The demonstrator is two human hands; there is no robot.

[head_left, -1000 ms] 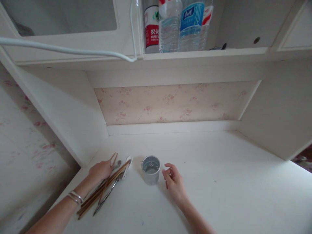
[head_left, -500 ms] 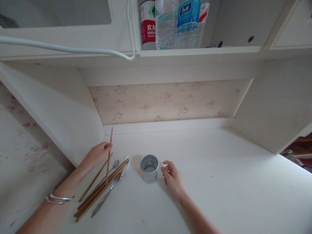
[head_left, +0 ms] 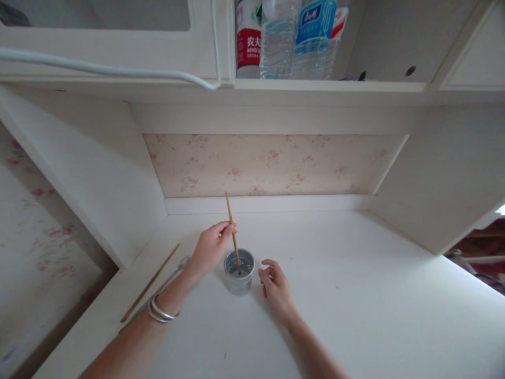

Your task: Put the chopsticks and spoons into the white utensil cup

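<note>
Flowered wallpaper point(head_left: 272, 166), white desk point(head_left: 355, 295): your left hand point(head_left: 211, 247) pinches a chopstick point(head_left: 235, 246) in the cup point(head_left: 240, 287); your right hand point(head_left: 278, 292) curls loosely, ungripping.

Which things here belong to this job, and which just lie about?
Job:
slim brown wooden chopstick, in the left hand
round grey metal cup
probably the loose brown wooden chopstick and silver metal spoon

Unrelated, apparently:
labelled clear plastic bottles
slim white cord

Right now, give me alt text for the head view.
The left hand holds a tilted chopstick with its lower end inside a grey cup. The right hand, loosely curled, is right of the cup; another chopstick and a spoon lie to the left.
</note>
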